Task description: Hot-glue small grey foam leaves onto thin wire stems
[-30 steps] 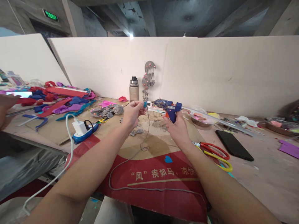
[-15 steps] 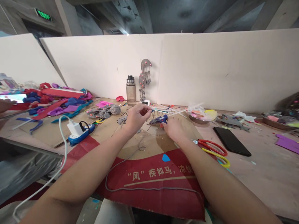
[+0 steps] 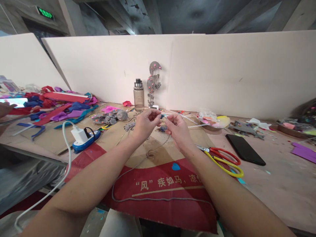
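Note:
My left hand (image 3: pixel 147 122) is closed in a pinch above the cardboard, with a small dark blue bit at its fingertips, too small to name. Close beside it, my right hand (image 3: pixel 178 127) pinches the grey yarn (image 3: pixel 161 144); the fingertips of both hands almost meet. From there the yarn drops to a small loop on the cardboard, then trails over the red printed part (image 3: pixel 158 210). Beneath the hands lies a grey clump (image 3: pixel 162 128), partly covered. A white stick (image 3: pixel 198 125) juts out to the right from behind my right hand.
Red-and-yellow-handled scissors (image 3: pixel 223 158) and a black phone (image 3: pixel 245 149) lie at right. A bottle (image 3: pixel 139 96) stands at the back near a grey moon-shaped hanging ornament (image 3: pixel 155 70). To the left are a yarn ball (image 3: pixel 122 115), a power strip (image 3: pixel 85 144) and colourful fabric strips (image 3: pixel 61 98).
My right hand has left the blue tool with the white stick and moved up and left to my left hand. The yarn now runs down from my right fingers.

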### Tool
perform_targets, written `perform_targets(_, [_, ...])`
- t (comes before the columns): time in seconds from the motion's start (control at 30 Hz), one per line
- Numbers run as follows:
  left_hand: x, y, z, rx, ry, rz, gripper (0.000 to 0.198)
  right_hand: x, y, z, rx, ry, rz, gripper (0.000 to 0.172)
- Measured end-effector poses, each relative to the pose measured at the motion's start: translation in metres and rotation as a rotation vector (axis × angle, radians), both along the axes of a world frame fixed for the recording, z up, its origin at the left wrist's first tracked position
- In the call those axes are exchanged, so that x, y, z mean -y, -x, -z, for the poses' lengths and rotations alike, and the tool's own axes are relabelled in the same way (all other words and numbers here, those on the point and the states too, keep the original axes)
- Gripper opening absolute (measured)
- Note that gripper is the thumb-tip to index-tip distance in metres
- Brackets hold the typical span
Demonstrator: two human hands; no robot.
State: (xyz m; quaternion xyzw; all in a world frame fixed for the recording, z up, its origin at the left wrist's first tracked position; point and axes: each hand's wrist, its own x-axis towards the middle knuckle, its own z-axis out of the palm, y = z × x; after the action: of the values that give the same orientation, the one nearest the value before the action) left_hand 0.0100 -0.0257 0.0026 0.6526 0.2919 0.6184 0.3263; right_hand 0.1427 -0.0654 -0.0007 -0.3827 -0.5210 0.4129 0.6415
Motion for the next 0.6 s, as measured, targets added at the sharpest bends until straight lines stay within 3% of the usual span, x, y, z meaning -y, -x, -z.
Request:
perform_targets(0.3, [0.0067, -0.0014, -0.0056, 0.028, 0.094, 0.084, 0.016, 0.0034, -0.0053, -0.0044, 0.342, -0.129, 0.268, 0.015])
perform_targets(0.6, [0.0073, -0.0024, -0.0052, -0.003, 0.129, 0.189, 0.013, 0.0054, -0.0069, -0.0056, 0.38, -0.13, 0.297, 0.015])
